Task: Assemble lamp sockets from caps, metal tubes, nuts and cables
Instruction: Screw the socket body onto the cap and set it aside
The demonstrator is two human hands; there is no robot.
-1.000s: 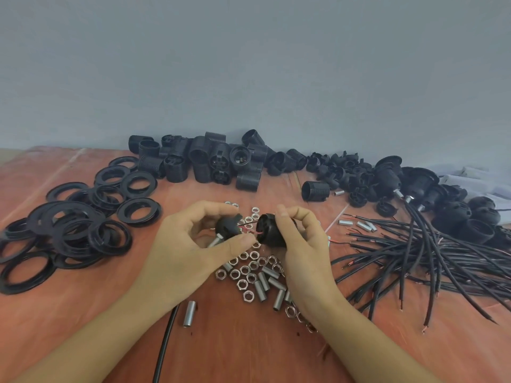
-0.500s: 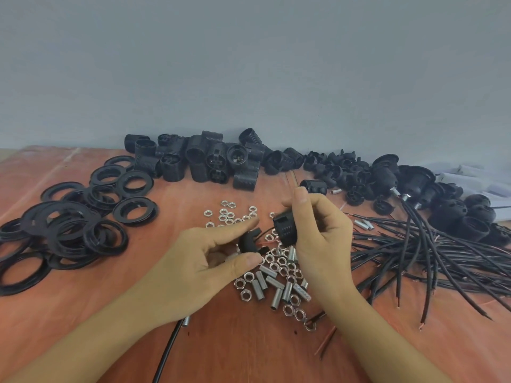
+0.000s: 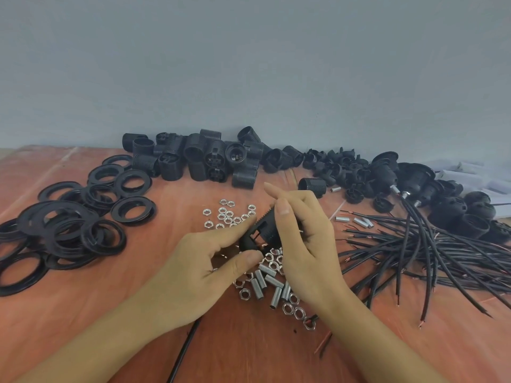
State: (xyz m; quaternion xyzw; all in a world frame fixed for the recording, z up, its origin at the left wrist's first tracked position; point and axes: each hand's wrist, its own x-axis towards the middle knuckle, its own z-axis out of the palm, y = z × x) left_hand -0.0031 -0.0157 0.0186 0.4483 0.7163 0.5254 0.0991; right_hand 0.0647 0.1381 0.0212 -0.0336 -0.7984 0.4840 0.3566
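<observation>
- Both hands are working over the middle of the tabletop (image 3: 249, 352), just above the scattered nuts (image 3: 226, 214) and metal tubes (image 3: 272, 288).
- The right hand (image 3: 307, 244) is grasping the black socket body (image 3: 265, 228): the thumb is pressing on its near side, the fingers are curling behind it, and the forefinger is sticking up free.
- The left hand (image 3: 199, 272) is pinching the cap (image 3: 244, 244) between thumb and forefinger.
- Key relation: the socket body's long axis is running tilted, from lower left up to upper right. The cap is sitting on that same line, touching the body's lower-left end. I cannot tell whether it is fully seated.
- Judgement: the next move is looking like a push or twist along that axis. Both hands are equally near, so neither needs to reach.
- A black cable (image 3: 182, 352) is trailing from under the left wrist toward the near edge. Its join to the cap is hidden.
- The loose cables (image 3: 442, 252) are lying toward the right edge and the rings (image 3: 69, 230) toward the left edge.
</observation>
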